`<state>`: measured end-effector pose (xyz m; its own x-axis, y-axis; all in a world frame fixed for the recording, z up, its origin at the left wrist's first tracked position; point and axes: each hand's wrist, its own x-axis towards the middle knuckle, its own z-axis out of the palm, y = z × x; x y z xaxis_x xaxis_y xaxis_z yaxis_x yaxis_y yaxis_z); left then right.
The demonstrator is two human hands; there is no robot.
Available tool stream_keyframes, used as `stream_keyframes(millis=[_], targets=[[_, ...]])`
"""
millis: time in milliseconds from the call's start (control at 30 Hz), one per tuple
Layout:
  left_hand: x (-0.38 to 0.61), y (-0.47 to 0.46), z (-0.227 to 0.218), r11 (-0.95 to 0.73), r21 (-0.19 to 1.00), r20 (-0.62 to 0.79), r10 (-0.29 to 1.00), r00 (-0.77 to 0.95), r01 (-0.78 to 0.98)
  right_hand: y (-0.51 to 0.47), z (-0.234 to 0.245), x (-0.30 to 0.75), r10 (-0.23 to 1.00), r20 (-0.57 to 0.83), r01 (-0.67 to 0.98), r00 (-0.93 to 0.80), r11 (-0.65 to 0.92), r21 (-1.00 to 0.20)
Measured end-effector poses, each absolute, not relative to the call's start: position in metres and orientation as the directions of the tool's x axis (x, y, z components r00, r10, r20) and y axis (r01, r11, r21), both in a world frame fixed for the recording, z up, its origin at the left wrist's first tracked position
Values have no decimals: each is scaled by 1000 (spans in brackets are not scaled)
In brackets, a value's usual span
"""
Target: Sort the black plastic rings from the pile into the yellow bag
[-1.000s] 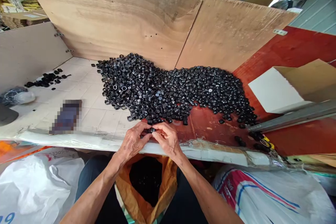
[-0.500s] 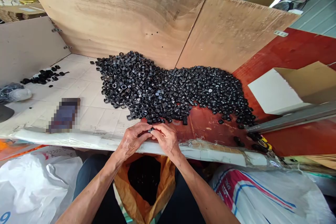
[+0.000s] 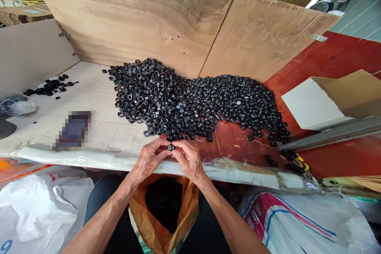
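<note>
My left hand (image 3: pixel 151 158) and right hand (image 3: pixel 189 158), nearly closed, pinch one small black piece (image 3: pixel 170 147) below the frame's middle. More of it shows now, so I think work moves along.

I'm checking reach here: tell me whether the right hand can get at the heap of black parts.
Probably yes: the right hand is close to the heap of black parts, with nothing visible between, though its fingertips seem busy at a small black part.
</note>
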<state>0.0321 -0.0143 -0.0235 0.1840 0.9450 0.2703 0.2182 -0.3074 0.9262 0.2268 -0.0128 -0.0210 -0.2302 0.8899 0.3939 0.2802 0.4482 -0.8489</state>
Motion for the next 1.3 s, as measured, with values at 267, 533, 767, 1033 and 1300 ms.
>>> stream_keyframes(millis=[267, 533, 767, 1033, 1300], targets=[[29, -16, -23, -467, 836, 394, 876, 278, 287, -7, -22, 224, 867, 445, 499, -223, 494, -712], [31, -15, -21, -442, 849, 366, 887, 282, 289, -5, -24, 220, 895, 424, 467, -141, 438, -768], [32, -14, -24, -416, 877, 370, 904, 215, 239, -12, -18, 226, 925, 310, 316, -218, 368, -874], [31, -15, -24, -448, 851, 391, 889, 239, 272, -7, -24, 222, 865, 472, 516, -172, 487, -705], [33, -17, -17, -303, 930, 273, 948, 162, 209, -14, -13, 225, 895, 397, 414, -203, 446, -794]])
